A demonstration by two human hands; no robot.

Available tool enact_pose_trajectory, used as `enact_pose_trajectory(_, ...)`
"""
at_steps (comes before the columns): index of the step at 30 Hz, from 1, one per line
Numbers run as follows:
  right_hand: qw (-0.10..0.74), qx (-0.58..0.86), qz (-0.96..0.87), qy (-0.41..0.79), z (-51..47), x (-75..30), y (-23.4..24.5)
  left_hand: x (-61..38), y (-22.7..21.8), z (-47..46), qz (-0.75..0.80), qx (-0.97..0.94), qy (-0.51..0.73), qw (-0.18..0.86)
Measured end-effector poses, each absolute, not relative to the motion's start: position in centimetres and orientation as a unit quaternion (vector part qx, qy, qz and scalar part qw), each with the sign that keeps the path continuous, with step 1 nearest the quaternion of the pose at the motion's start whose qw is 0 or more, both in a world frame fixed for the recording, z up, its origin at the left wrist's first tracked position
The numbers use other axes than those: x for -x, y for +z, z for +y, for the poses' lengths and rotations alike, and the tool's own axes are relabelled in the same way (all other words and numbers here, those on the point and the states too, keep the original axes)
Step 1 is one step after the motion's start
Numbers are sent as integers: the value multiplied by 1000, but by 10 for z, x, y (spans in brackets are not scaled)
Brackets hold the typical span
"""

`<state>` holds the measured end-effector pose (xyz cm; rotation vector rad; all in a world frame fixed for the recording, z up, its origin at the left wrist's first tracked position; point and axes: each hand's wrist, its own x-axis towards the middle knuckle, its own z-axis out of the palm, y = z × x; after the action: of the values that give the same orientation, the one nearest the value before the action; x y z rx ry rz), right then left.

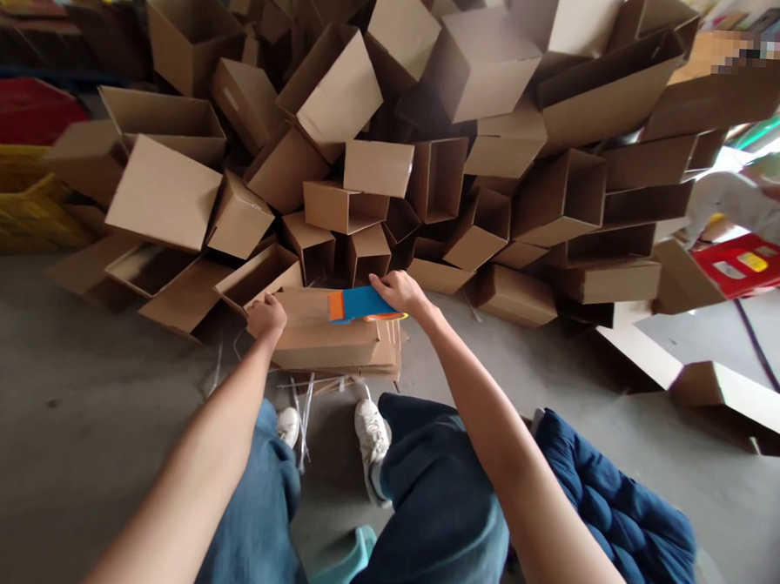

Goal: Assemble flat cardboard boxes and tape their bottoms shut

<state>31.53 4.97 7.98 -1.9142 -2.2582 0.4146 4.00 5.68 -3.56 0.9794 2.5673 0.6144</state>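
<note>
A stack of flattened cardboard boxes (326, 337) lies on the concrete floor in front of my feet. My left hand (267, 314) is closed on the stack's left edge. My right hand (399, 292) rests on a blue and orange tape dispenser (358, 305) that lies on top of the stack, fingers curled over its right end. My legs in blue jeans and white shoes (370, 430) show below.
A big heap of assembled open cardboard boxes (398, 144) fills the floor beyond the stack. A blue quilted cushion (614, 504) lies at my right. Yellow crates (21, 212) stand at the left, a red tray (748, 263) at the right, beside another person's sleeve (741, 201).
</note>
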Motion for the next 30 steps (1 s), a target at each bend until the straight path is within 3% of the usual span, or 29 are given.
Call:
enact_pose_trajectory(14, 197, 667, -698, 171, 41, -469, 93, -41, -29, 56, 904, -327, 203, 185)
enact_pose_trajectory(30, -21, 660, -698, 278, 56, -481, 100, -38, -34, 61, 906, -321, 205, 186)
